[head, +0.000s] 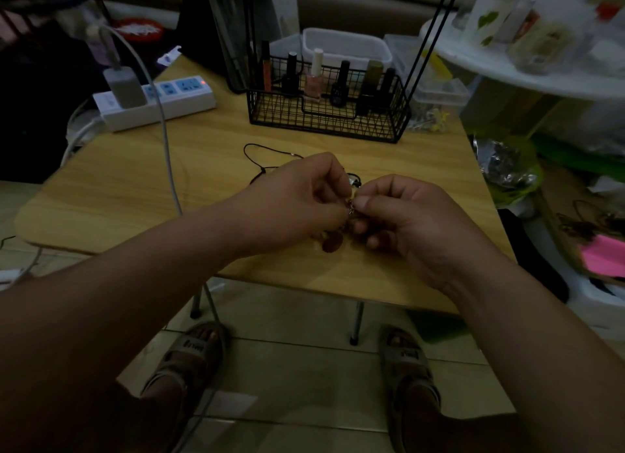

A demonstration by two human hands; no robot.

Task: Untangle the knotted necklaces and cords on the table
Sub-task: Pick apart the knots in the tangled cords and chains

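A thin black cord (257, 148) loops on the wooden table (135, 188) and runs under my hands. My left hand (297, 202) and my right hand (406, 215) meet above the table's near middle, fingers curled. Both pinch a small knotted piece with a metal bit (351, 207) between thumb and fingertips. Reddish-brown beads (333, 242) hang just below my hands. Most of the tangle is hidden by my fingers.
A black wire basket (324, 114) with nail polish bottles stands at the back of the table. A white power strip (159, 104) with a charger and grey cable (169, 168) lies at the back left. Cluttered shelves and bags crowd the right side.
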